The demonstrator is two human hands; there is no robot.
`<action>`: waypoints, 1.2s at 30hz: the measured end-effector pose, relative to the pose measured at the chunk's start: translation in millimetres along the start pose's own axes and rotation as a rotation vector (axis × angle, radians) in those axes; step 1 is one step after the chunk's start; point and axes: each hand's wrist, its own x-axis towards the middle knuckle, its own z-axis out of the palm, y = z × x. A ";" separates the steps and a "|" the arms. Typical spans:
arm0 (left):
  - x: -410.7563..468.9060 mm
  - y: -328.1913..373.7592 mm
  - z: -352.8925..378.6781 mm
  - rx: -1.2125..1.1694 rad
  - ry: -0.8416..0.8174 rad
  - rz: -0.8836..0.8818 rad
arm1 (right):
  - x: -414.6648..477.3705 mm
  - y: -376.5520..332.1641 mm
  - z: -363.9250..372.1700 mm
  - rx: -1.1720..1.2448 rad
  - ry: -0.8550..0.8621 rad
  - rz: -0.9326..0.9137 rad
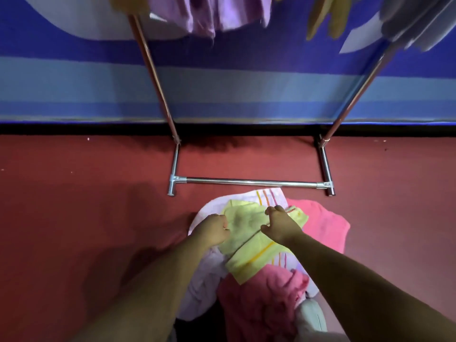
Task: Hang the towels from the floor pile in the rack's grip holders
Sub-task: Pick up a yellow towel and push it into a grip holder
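A pile of towels lies on the red floor just in front of the rack's base bar point(246, 181). On top is a yellow-green towel point(249, 250) with orange stripes, over a lavender striped towel point(269, 195) and pink towels point(323, 223). My left hand point(214, 230) is closed in a fist at the yellow-green towel's left edge, apparently gripping it. My right hand point(280, 224) rests on the towel's upper right part with its fingers curled and apart. Higher up on the rack hang a purple towel point(209, 13), a yellow towel point(328, 18) and a grey one point(414, 25).
The rack's two slanted uprights point(158, 80) rise against a blue striped wall point(61, 90). Its metal feet point(174, 174) stand on the red floor point(74, 206). A pale grey object point(312, 314) shows at the pile's near right edge.
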 end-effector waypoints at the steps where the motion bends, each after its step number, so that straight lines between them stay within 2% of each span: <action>1: 10.2 -4.6 11.2 0.007 -0.023 -0.016 | 8.7 5.2 9.0 -0.013 -0.033 0.006; 6: 49.6 -14.2 64.3 -0.027 -0.139 -0.099 | 41.4 25.7 51.0 -0.045 -0.161 0.007; 8: 57.2 -21.8 87.2 -0.063 -0.157 -0.097 | 49.4 33.4 68.7 -0.026 -0.197 -0.010; 11: 59.1 -36.4 119.4 -0.078 -0.195 -0.018 | 56.7 47.5 95.6 -0.061 -0.155 -0.029; 16: 58.9 -49.5 132.9 -0.174 -0.071 0.089 | 58.5 46.0 94.4 -0.090 -0.088 -0.067; 20: 56.9 -39.5 99.9 -0.367 -0.021 0.108 | 55.0 36.7 57.2 0.034 -0.041 -0.032; 24: 56.3 -9.1 43.6 -0.589 0.127 0.076 | 45.5 15.8 -0.6 0.155 0.021 -0.022; 30: 11.9 56.9 -63.4 -0.835 0.284 0.249 | -9.3 -37.8 -91.6 0.341 0.150 -0.215; 36: -75.6 103.8 -148.9 -0.900 0.412 0.373 | -90.4 -92.9 -159.8 0.680 0.274 -0.331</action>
